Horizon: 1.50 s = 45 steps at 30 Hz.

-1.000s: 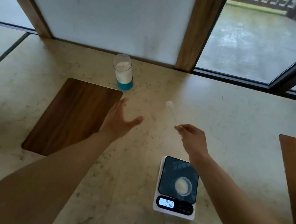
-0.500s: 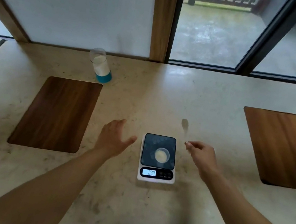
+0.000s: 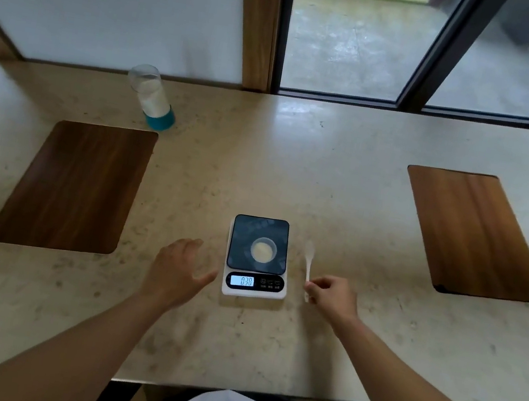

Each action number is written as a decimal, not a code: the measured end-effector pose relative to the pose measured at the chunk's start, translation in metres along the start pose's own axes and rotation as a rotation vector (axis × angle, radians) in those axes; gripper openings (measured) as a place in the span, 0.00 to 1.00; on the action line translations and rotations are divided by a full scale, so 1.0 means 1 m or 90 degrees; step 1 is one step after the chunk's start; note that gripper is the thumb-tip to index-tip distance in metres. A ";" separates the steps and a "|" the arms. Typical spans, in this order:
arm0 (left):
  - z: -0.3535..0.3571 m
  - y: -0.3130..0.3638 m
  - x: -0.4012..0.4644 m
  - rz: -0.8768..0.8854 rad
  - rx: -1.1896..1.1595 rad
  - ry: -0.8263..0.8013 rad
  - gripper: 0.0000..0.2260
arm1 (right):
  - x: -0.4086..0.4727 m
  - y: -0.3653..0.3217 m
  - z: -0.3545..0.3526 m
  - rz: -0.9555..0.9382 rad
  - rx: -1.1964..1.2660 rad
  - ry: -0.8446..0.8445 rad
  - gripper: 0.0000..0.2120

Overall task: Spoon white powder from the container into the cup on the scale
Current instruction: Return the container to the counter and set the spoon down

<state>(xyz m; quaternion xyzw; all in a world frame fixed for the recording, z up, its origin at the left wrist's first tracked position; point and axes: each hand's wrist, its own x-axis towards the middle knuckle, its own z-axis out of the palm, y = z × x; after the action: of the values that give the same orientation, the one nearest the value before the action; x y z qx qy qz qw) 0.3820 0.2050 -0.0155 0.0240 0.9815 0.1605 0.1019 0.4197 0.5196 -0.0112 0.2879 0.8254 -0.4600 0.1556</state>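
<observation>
A small clear cup [image 3: 263, 250] with white powder in it stands on the dark platform of a white kitchen scale [image 3: 258, 257]; the display reads 030. My right hand [image 3: 332, 296] pinches the handle of a white plastic spoon [image 3: 308, 264], which lies low just right of the scale with its bowl pointing away from me. My left hand [image 3: 179, 271] hovers with fingers spread just left of the scale, holding nothing. The clear container [image 3: 151, 97] with a blue base, part full of white powder, stands far back at the left.
Two dark wooden boards are set into the pale stone counter [image 3: 345, 185], one at the left [image 3: 73, 185] and one at the right [image 3: 474, 233]. Windows and a wooden post run along the far edge. The counter's near edge lies close to my body.
My view has pulled back and to the right. Both hands have drawn back from the container's side towards the scale. The spoon has come down beside the scale on its right.
</observation>
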 end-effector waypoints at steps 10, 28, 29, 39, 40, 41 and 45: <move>0.019 -0.003 -0.028 0.025 0.064 -0.039 0.32 | 0.004 0.004 0.016 0.000 -0.069 -0.017 0.07; 0.029 0.003 -0.029 -0.009 0.033 -0.055 0.30 | 0.008 -0.003 0.024 -0.030 -0.161 -0.025 0.11; 0.029 0.003 -0.029 -0.011 0.032 -0.053 0.30 | 0.008 -0.004 0.024 -0.031 -0.162 -0.025 0.11; 0.031 0.000 -0.033 0.005 0.060 -0.051 0.30 | 0.005 -0.004 0.026 -0.055 -0.167 -0.009 0.09; 0.030 0.002 -0.032 -0.003 0.051 -0.049 0.30 | 0.004 -0.006 0.025 -0.056 -0.170 -0.007 0.10; 0.031 0.002 -0.030 -0.013 0.035 -0.050 0.31 | 0.004 -0.006 0.025 -0.061 -0.176 -0.004 0.10; 0.026 0.006 -0.022 -0.059 0.001 -0.050 0.36 | 0.005 -0.010 0.022 -0.100 -0.204 0.002 0.13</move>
<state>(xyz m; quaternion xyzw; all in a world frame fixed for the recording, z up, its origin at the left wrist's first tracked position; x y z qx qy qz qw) 0.4087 0.2168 -0.0341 -0.0153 0.9769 0.1536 0.1481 0.4094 0.4988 -0.0185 0.1946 0.9084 -0.3328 0.1616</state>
